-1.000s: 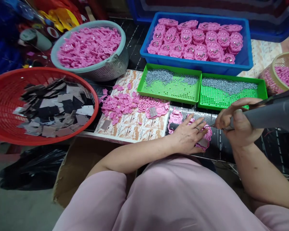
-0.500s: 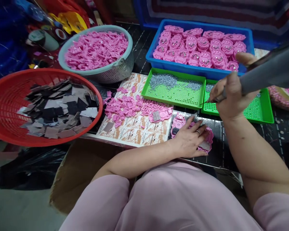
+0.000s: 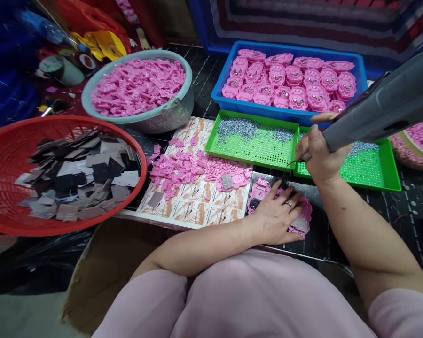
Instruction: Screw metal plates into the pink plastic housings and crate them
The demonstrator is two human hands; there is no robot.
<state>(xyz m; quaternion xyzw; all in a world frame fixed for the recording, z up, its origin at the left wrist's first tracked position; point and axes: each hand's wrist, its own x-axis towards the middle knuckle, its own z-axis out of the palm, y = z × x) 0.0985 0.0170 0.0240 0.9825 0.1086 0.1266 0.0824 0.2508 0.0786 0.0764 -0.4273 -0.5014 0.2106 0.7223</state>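
Observation:
My left hand (image 3: 273, 218) lies flat with fingers spread over pink plastic casings (image 3: 301, 220) at the table's front edge. Grey plates show in the casings, partly covered by my fingers. Raised over the green trays, my right hand (image 3: 322, 157) is wrapped round a grey electric screwdriver (image 3: 380, 103). Its thin bit points left and down, near the rim between the left green tray (image 3: 257, 157) and the right green tray (image 3: 380, 164). Small silvery screws (image 3: 236, 127) lie in both trays. Whether a screw sits on the bit is too small to tell.
Behind the trays stands a blue tray (image 3: 215, 91) of pink assembled pieces. To the left are a red basket (image 3: 7, 197) of dark and grey plates and a grey-blue basket (image 3: 176, 112) of pink parts. Loose pink parts (image 3: 176, 171) lie on patterned paper.
The view has tilted, so the scene sits lower. My right hand and the screwdriver have shifted left over the trays. My left hand stays on the casings.

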